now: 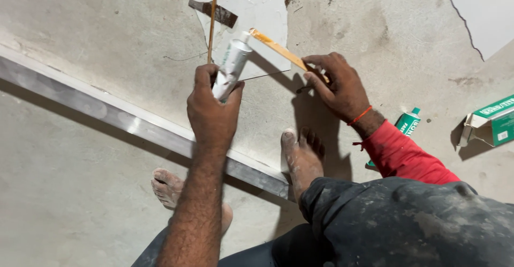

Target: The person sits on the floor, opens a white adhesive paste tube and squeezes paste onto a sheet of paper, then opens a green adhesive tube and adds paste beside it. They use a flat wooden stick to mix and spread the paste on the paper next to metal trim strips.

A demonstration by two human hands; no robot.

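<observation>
tube over the tile, stick pinned beside it

we are squatting on a dusty concrete floor (pixel 80 192), with a long metal bar (pixel 107 112) running from the far left toward our feet. our left hand (pixel 213 109) is clenching a white adhesive tube (pixel 231 69), nozzle pointing away from us over a white tile piece (pixel 257 15); the tube is sticking up out of the fist, its lower part hidden in the palm. a thin dark rod (pixel 212 23) is standing just left of the tube. to the right, our right hand (pixel 337 88) is pressing a flat yellow stick (pixel 278 48) down, fingers closed over its near end. further right, a green tube (pixel 408 122) and an open green box (pixel 492 122) are lying on the floor. we are judging that a hard squeeze could spill paste past the tile, and the stick could slip under uneven pressure.
</observation>
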